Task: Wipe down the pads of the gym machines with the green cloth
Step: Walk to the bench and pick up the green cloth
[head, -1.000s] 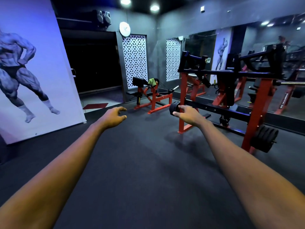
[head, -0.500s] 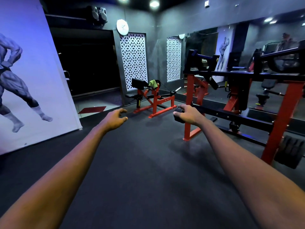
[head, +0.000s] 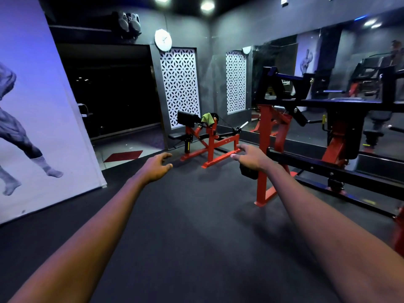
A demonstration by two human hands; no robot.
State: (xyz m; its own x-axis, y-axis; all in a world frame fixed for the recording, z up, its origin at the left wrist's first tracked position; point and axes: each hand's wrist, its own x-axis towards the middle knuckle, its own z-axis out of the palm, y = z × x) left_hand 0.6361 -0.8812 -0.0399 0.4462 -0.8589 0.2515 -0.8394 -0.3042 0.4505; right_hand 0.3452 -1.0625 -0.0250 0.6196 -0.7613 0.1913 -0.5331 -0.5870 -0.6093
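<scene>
Hovering empty, left hand (head: 156, 166) and right hand (head: 251, 158) loosely spread, green cloth (head: 207, 118) seemingly atop machine (head: 211, 147)

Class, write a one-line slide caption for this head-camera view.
Empty left hand and right hand stretch toward the green cloth draped on a red machine.

- A dark rubber floor (head: 196, 226) fills the lower half of the frame and gives way to pale tiles with a red patch (head: 123, 155) at centre left.
- A small red machine (head: 209, 147) stands on it at centre. A green cloth (head: 207, 118) is draped over the machine's top, beside its black pad (head: 185, 119).
- A large red-and-black machine (head: 264, 171) stands on it at right.
- A banner (head: 43, 127) meets it at left.
</scene>
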